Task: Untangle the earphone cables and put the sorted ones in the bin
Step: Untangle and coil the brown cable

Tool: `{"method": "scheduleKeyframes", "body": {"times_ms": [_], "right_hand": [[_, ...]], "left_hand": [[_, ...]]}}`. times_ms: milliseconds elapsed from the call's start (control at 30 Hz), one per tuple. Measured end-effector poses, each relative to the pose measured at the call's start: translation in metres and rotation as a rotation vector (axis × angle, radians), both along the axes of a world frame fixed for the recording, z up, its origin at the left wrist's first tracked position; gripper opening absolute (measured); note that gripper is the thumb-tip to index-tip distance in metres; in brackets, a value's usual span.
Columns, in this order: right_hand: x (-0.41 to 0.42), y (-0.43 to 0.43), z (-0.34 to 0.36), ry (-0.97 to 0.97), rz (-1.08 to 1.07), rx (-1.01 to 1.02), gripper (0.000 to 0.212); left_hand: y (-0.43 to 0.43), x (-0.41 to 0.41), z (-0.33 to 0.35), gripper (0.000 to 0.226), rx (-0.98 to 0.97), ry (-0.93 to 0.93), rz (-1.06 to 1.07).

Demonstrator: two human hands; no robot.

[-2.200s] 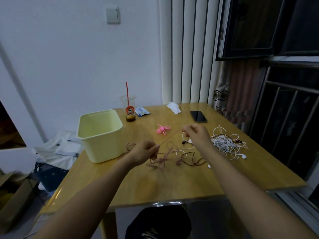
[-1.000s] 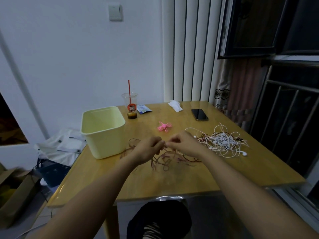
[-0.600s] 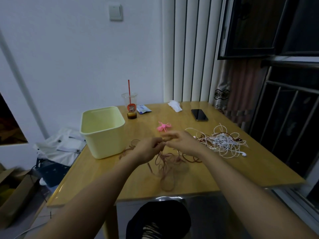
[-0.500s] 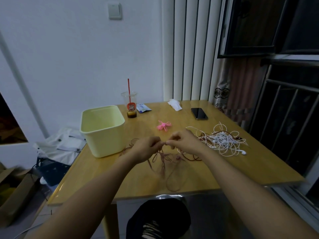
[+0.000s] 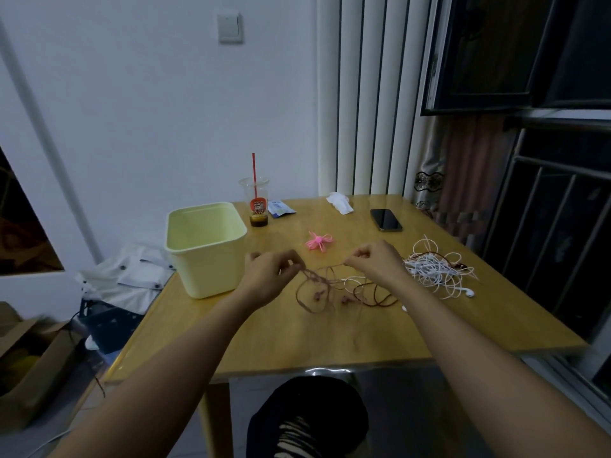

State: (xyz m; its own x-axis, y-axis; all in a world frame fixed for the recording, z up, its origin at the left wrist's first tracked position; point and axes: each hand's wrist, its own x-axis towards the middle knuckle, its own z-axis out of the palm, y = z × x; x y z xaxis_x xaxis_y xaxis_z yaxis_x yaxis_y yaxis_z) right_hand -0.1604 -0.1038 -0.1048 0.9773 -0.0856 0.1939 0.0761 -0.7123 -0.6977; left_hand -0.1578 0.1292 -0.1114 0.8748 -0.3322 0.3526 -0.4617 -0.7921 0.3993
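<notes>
A brownish-pink earphone cable (image 5: pixel 317 289) hangs in loops over the wooden table (image 5: pixel 330 338). My left hand (image 5: pixel 271 276) pinches one part of it and my right hand (image 5: pixel 373 262) pinches another, with a short stretch drawn between them. To the right lies a tangled heap of white and dark red earphone cables (image 5: pixel 436 269). A pale yellow bin (image 5: pixel 205 246) stands on the table's left side, just left of my left hand. A small coiled pink cable (image 5: pixel 318 241) rests behind my hands.
A plastic cup with a red straw (image 5: pixel 256 203), a blue packet (image 5: pixel 280 208), a white tissue (image 5: pixel 340 202) and a black phone (image 5: pixel 385 219) lie at the back of the table. Window bars rise on the right. Clothes and boxes sit on the floor at the left.
My hands were pinched close together half a second ago; now they have drawn apart, pulling the brownish-pink cable out between them. Its hanging loops have shifted.
</notes>
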Motion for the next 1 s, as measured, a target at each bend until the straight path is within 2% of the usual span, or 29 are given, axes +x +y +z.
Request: {"method": "scheduleKeyframes", "body": {"times_ms": [100, 133, 200, 233, 267, 367, 500, 567, 667, 733, 800, 867, 900, 967, 1000], "right_hand": [[-0.005, 0.0, 0.01, -0.062, 0.06, 0.06, 0.018], [-0.006, 0.0, 0.014, -0.087, 0.058, 0.168, 0.021], [-0.005, -0.002, 0.018, -0.095, 0.013, 0.507, 0.027], [-0.003, -0.004, 0.017, -0.098, -0.036, 0.62, 0.029], [-0.002, -0.005, 0.014, -0.111, -0.092, 0.635, 0.03], [0.001, -0.013, 0.0, -0.068, -0.195, 0.395, 0.031], [-0.001, -0.019, -0.006, 0.359, -0.043, 0.104, 0.02], [0.002, -0.018, -0.008, 0.28, 0.012, -0.013, 0.025], [-0.004, 0.002, -0.001, 0.005, 0.155, 0.052, 0.041], [-0.009, 0.021, 0.003, 0.024, 0.385, 0.206, 0.052], [-0.013, 0.036, 0.0, 0.117, 0.533, 0.255, 0.044], [-0.014, 0.039, -0.005, 0.144, 0.544, 0.231, 0.019], [-0.013, 0.035, -0.006, 0.158, 0.514, 0.222, 0.015], [-0.01, 0.018, -0.01, 0.234, 0.467, 0.135, 0.017], [-0.01, 0.009, -0.01, 0.263, 0.466, 0.083, 0.018]], "left_hand": [[0.0, 0.0, 0.001, 0.024, -0.143, -0.036, 0.001], [0.001, 0.0, 0.001, 0.028, -0.199, -0.025, 0.004], [0.004, 0.0, 0.002, 0.023, -0.268, -0.015, 0.048], [0.006, 0.001, 0.003, 0.019, -0.258, -0.022, 0.08], [0.007, 0.002, 0.002, 0.017, -0.226, -0.035, 0.105], [0.001, 0.001, 0.002, 0.018, -0.157, -0.072, 0.173], [-0.007, 0.0, 0.007, 0.017, -0.274, -0.054, 0.261], [-0.01, 0.0, 0.01, 0.017, -0.293, -0.065, 0.239], [-0.019, -0.003, 0.015, 0.017, -0.322, -0.05, 0.14], [-0.024, -0.006, 0.017, 0.016, -0.381, -0.018, 0.054], [-0.026, -0.005, 0.018, 0.014, -0.442, 0.012, 0.035], [-0.022, -0.001, 0.017, 0.016, -0.523, 0.002, 0.128], [-0.017, 0.002, 0.016, 0.017, -0.585, -0.004, 0.209], [-0.002, 0.009, 0.012, 0.021, -0.666, -0.006, 0.405], [0.007, 0.012, 0.009, 0.022, -0.643, -0.012, 0.491]]}}
